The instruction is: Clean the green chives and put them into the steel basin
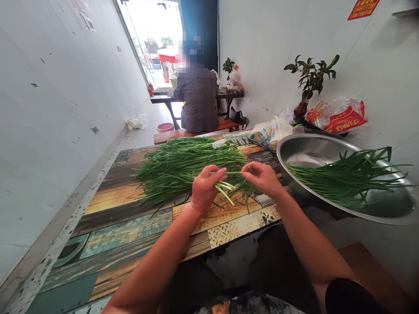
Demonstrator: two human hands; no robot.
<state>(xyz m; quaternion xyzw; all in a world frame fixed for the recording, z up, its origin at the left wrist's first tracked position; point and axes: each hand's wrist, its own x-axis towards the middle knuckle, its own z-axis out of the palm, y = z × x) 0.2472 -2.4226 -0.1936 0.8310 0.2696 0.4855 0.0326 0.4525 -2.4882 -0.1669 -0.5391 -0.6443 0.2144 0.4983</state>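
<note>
My left hand (205, 188) is closed around a few garlic chives, whose pale stalk ends (225, 187) stick out to the right. My right hand (262, 178) pinches the tip of one thin stalk (234, 173) that stretches across from the left hand. Behind and left of my hands, a big heap of garlic chives (176, 163) lies on the table, with a whitish band or wrapper (220, 144) on it. Loose green scraps (244, 192) lie under and between my hands. At right, a steel basin (296, 183) holds more garlic chives (347, 176), leaves over its rim.
The patterned wood-look table (131, 235) reaches left toward the wall. Plastic bags (271, 133), a potted plant (309, 78) and a red package (347, 117) stand behind the basin. Farther off, a person (198, 96) sits on a bench at another table, back toward me.
</note>
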